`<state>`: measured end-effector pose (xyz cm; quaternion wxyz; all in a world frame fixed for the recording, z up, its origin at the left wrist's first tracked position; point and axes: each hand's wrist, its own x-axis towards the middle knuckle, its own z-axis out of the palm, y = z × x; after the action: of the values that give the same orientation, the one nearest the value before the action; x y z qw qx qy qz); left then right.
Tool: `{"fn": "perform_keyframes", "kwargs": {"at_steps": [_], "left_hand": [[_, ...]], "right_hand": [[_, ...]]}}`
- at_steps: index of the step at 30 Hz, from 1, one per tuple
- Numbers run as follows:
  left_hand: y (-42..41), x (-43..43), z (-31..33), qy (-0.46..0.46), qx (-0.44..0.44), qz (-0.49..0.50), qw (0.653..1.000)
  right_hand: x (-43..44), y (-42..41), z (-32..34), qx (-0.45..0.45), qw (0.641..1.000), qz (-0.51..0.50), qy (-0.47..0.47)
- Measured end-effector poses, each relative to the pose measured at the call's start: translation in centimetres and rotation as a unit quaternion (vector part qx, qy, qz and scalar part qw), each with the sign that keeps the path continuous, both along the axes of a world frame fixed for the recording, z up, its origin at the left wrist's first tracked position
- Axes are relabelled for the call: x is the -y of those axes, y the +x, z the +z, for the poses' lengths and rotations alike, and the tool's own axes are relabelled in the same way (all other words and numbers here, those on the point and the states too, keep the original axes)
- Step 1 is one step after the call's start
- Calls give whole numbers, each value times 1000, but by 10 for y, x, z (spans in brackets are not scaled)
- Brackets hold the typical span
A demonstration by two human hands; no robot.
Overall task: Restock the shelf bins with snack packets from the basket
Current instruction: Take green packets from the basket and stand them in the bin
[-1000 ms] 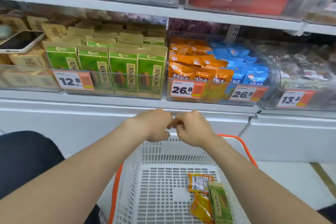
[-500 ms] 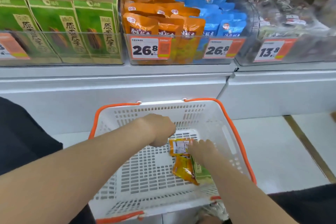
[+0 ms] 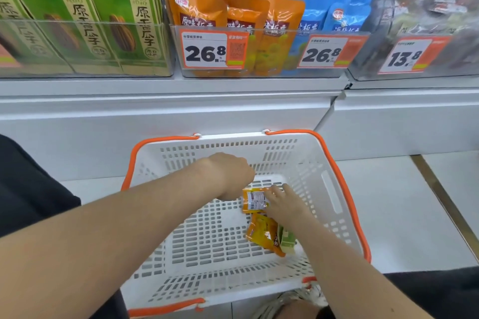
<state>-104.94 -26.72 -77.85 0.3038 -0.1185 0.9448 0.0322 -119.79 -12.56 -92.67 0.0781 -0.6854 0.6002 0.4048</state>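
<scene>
A white basket [image 3: 334,189] with orange handles stands on the floor below the shelf. In it lie an orange snack packet [image 3: 254,201] with a white label, a second orange packet [image 3: 263,234] below it, and a green packet [image 3: 287,241] partly under my right forearm. My right hand [image 3: 286,206] has its fingers on the labelled packet's right edge and pinches it. My left hand [image 3: 230,176] is curled, knuckles up, at the packet's left edge; its fingertips are hidden. Above, the clear shelf bin [image 3: 259,31] holds upright orange packets.
Green boxed packets [image 3: 85,18] fill the bin on the left, blue packets [image 3: 331,10] sit to the right of the orange ones, and a bin of dark wrapped snacks [image 3: 427,8] is far right. White shelf base [image 3: 181,116] behind the basket; pale floor [image 3: 401,215] to the right.
Both hands dropped from the basket's far rim into the basket. My right hand shifted from the lower packets up to the labelled orange packet. The view tilted down and closer.
</scene>
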Motion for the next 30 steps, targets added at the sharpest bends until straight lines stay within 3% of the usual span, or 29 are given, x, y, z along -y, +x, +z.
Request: {"fn": "perform_keyframes", "kwargs": {"at_steps": [2,5,9,13,19,26,30], "left_hand": [[2,2,-1,-3,-1,10,1000],[9,7,4,-5,8,33,999],[25,19,12,-1,27,81,996],[48,31,18,0,26,148,989],[74,47,32,12,-68,263,962],[95,66,54,81,-339,424,836],[100,63,81,117,-493,467,725]], "right_hand": [[8,-1,3,26,999,-16,21],[19,0,15,131,982,-130,30],[36,4,35,354,879,-310,-79],[56,25,57,457,796,-361,-165],[79,75,98,590,646,-424,-236],[96,125,138,598,577,-371,-415],[108,142,168,584,515,-348,-522]]}}
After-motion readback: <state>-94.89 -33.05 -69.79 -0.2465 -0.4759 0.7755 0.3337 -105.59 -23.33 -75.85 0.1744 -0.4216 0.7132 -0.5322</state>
